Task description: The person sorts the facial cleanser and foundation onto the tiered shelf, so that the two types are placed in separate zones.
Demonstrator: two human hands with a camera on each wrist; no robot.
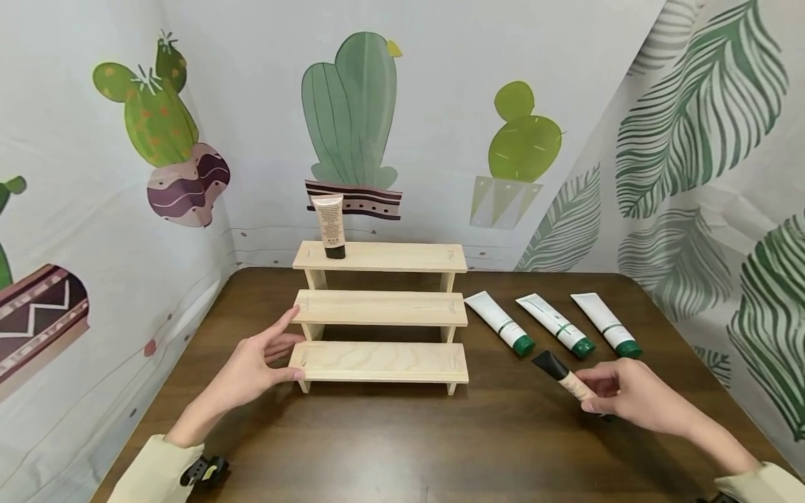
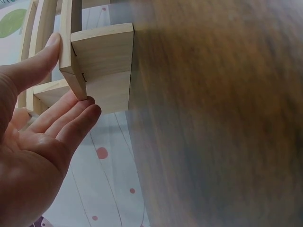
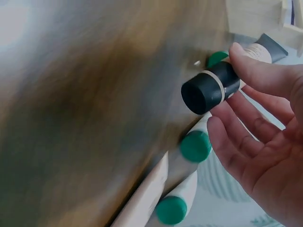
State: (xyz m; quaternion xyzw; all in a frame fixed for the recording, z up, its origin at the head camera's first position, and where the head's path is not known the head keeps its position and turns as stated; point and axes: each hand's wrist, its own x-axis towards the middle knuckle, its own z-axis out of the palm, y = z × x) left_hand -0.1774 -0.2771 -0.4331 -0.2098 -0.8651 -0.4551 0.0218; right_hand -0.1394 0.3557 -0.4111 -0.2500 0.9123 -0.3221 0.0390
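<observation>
My right hand (image 1: 629,395) pinches a small beige squeeze tube (image 1: 574,385) between thumb and fingers, tilted above the table. In the right wrist view its black cap (image 3: 201,97) points left and its flat black end points away. My left hand (image 1: 254,367) rests against the left end of a three-step wooden display stand (image 1: 377,363), the thumb at the bottom step and a finger reaching the middle one. The left wrist view shows fairly straight fingers (image 2: 78,120) touching the end of a board. Another beige tube (image 1: 331,227) stands upright on its black cap, on the top step's left part.
Right of the stand lie three white tubes with green caps: a left one (image 1: 499,323), a middle one (image 1: 555,325) and a right one (image 1: 606,325). A pale pinkish tube (image 3: 144,194) lies near them in the right wrist view. Behind the brown table (image 1: 377,447) hangs a cactus-print cloth (image 1: 434,105).
</observation>
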